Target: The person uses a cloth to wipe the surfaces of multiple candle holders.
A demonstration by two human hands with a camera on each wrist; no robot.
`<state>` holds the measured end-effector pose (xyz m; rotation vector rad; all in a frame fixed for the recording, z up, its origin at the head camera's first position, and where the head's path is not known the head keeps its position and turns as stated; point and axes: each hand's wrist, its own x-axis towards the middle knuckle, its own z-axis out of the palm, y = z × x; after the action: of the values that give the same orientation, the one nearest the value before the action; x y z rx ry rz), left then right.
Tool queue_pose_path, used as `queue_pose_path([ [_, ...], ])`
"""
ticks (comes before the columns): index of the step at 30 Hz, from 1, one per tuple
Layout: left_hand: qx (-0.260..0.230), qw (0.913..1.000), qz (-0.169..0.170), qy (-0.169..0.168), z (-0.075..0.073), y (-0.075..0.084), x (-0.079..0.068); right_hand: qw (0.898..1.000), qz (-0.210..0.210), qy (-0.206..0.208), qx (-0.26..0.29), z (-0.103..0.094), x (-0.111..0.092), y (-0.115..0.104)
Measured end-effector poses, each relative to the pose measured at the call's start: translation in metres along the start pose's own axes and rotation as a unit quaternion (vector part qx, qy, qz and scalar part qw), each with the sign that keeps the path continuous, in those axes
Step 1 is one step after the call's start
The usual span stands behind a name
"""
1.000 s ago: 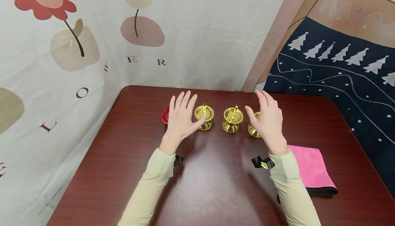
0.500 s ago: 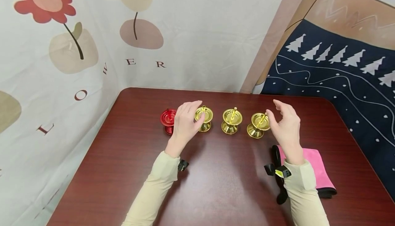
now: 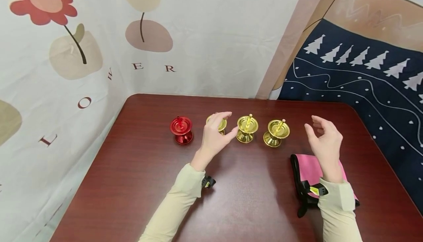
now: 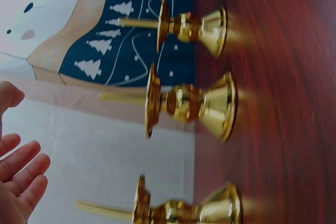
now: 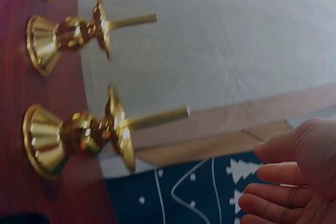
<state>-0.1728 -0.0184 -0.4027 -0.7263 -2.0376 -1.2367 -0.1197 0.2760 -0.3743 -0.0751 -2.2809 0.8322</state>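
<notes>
Three gold candle holders, each with a flared foot, a dish and a thin upright rod, stand in a row on the table. My left hand (image 3: pixel 214 134), fingers extended and thumb apart, hovers in front of the left gold holder (image 3: pixel 223 123), partly hiding it. Just right of its thumb is the middle gold holder (image 3: pixel 246 127); the right gold holder (image 3: pixel 277 132) stands beyond. A red candle holder (image 3: pixel 181 127) ends the row at left. Over the pink cloth (image 3: pixel 308 168), my right hand (image 3: pixel 325 143) is raised with fingers loosely bent, holding nothing. The left hand (image 4: pixel 22 177) is also empty.
The dark red-brown table (image 3: pixel 132 183) meets a white flower-printed curtain (image 3: pixel 214 51) at the back. A navy tree-patterned hanging (image 3: pixel 350 76) covers the right side. The pink cloth is folded, with a black edge.
Both hands have moved right. The left hand has passed from the red holder to the left gold one, uncovering the red; the right hand has left the right gold holder for above the cloth.
</notes>
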Motion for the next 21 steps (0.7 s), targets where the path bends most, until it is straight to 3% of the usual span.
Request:
queue_pose_path([
  [12,-0.087,0.9956,-0.024,-0.027,0.037,0.020,-0.011,0.996,0.087,-0.020,-0.032,-0.026,-0.015,0.043],
  [21,-0.096,0.9908,-0.032,-0.090,0.065,0.034,-0.023,0.980,0.174,-0.067,-0.070,-0.042,-0.026,0.067],
])
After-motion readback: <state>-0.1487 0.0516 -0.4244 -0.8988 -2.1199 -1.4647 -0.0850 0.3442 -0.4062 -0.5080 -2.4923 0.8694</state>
